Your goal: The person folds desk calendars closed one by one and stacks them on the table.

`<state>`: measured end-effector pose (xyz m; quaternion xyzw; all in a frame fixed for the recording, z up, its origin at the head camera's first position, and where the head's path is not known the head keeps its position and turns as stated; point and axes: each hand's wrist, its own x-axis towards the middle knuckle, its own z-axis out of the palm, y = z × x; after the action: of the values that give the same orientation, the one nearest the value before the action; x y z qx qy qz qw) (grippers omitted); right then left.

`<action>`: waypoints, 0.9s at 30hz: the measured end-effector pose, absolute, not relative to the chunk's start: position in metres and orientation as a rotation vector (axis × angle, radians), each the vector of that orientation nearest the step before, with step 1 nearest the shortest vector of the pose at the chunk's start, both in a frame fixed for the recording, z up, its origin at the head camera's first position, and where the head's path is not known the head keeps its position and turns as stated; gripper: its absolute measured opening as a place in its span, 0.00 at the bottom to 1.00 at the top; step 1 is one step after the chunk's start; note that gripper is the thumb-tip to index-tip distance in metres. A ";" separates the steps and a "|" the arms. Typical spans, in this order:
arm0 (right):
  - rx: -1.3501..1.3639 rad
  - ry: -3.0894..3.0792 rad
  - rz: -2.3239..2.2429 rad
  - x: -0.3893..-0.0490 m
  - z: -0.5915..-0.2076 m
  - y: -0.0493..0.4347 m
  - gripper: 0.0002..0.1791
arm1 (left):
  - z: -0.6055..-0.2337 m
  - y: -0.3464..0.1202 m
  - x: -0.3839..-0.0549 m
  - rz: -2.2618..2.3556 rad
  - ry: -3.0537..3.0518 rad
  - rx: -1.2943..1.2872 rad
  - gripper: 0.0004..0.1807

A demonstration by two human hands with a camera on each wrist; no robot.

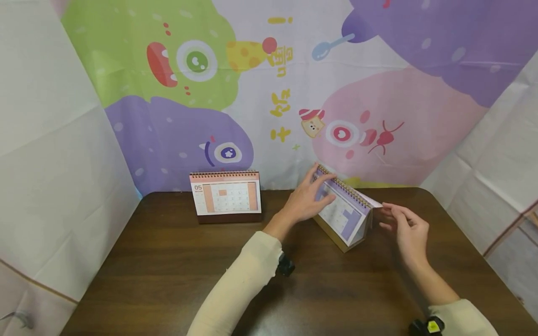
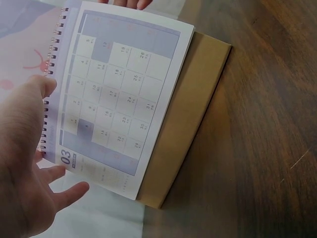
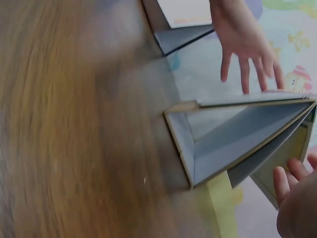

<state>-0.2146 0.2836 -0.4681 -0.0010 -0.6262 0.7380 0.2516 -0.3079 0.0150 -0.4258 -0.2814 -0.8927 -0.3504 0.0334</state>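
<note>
A purple desk calendar (image 1: 338,212) with a gold-coloured base stands at an angle on the table, its front page reading 03 in the left wrist view. My left hand (image 1: 308,196) rests against its upper edge with fingers spread, near the spiral binding (image 2: 48,99). Behind the calendar, my right hand (image 1: 409,231) pinches the outer corner of a lifted page (image 1: 371,199) between thumb and fingers. From the side, the right wrist view shows the hollow triangular stand (image 3: 242,134) and a page (image 3: 277,166) hanging away from it, beside the right hand's fingers (image 3: 282,186).
An orange desk calendar (image 1: 227,196) showing 05 stands upright at the left on the dark wooden table (image 1: 176,266). A cloth printed with cartoon monsters (image 1: 273,93) hangs behind the table. Pale cloth walls (image 1: 54,116) flank it.
</note>
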 end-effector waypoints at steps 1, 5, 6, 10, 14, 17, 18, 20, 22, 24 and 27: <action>-0.009 -1.660 2.067 -0.213 -0.466 0.283 0.14 | -0.426 0.015 -0.308 -1.079 -2.746 -0.864 0.33; 0.020 -1.557 2.242 -0.209 -0.461 0.281 0.15 | -0.426 0.014 -0.308 -1.076 -2.747 -0.856 0.33; 0.033 -1.522 2.296 -0.209 -0.460 0.282 0.15 | -0.426 0.013 -0.307 -1.074 -2.749 -0.855 0.33; 0.082 -1.358 2.497 -0.208 -0.458 0.284 0.16 | -0.426 0.013 -0.308 -1.059 -2.756 -0.854 0.33; 0.117 -1.232 2.585 -0.209 -0.455 0.286 0.18 | -0.426 0.013 -0.308 -1.050 -2.765 -0.859 0.33; 0.131 -1.196 2.597 -0.209 -0.452 0.285 0.19 | -0.427 0.013 -0.309 -1.049 -2.766 -0.861 0.33; 0.139 -1.193 2.596 -0.209 -0.451 0.284 0.20 | -0.427 0.014 -0.309 -1.050 -2.765 -0.861 0.33; 0.150 -1.177 2.600 -0.209 -0.449 0.283 0.20 | -0.427 0.014 -0.309 -1.051 -2.759 -0.863 0.33; 0.168 -1.158 2.600 -0.209 -0.447 0.282 0.20 | -0.427 0.014 -0.309 -1.051 -2.756 -0.865 0.33; 0.191 -1.147 2.594 -0.209 -0.445 0.280 0.20 | -0.427 0.014 -0.309 -1.050 -2.752 -0.868 0.33; 0.230 -1.137 2.575 -0.208 -0.441 0.278 0.21 | -0.428 0.015 -0.308 -1.055 -2.749 -0.875 0.33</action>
<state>-0.2083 0.2778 -0.4411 0.0806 -0.3975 0.9003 0.1578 -0.3081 0.0148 -0.4275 -0.2845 -0.8944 -0.3432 0.0349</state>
